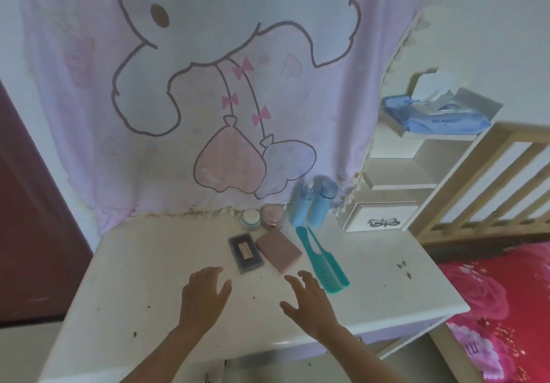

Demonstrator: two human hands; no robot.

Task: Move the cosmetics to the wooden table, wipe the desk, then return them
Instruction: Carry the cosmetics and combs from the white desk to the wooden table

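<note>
1. Desk (148,278), white-topped, is carrying all the cosmetics in one cluster toward its back right. Dark specks (403,267) are lying scattered on the bare top.
2. Left hand (205,296) is hovering over the middle of the desk, fingers spread and relaxed, grasping nothing. Its fingertips are pointing at the dark palette case (246,253) and stopping just short of it.
3. Right hand (309,299) is reaching forward beside the left, fingers splayed and slightly bent, likewise released and holding nothing. It is sitting just beside the toothed ends of the two teal combs (323,259); contact with them: cannot tell.
4. Pink box (278,251) is lying flat between the palette case and the combs, close against the case.
5. White jar (250,219) and pink jar (272,217) are standing side by side behind the case and box, at the hem of the blanket (89,100).
6. Two blue bottles (302,208) are standing upright together, right of the jars and behind the comb handles.
7. Small drawer unit (381,217) with a bow-shaped handle is sitting at the desk's right rear. Open shelves are rising above it, and a blue wipes pack (437,117) is lying on the top one.
8. Blanket, printed with a cartoon figure, is hanging behind the desk. A wooden rail (482,174) and red floral bedding (491,308) are showing to the right.
</note>
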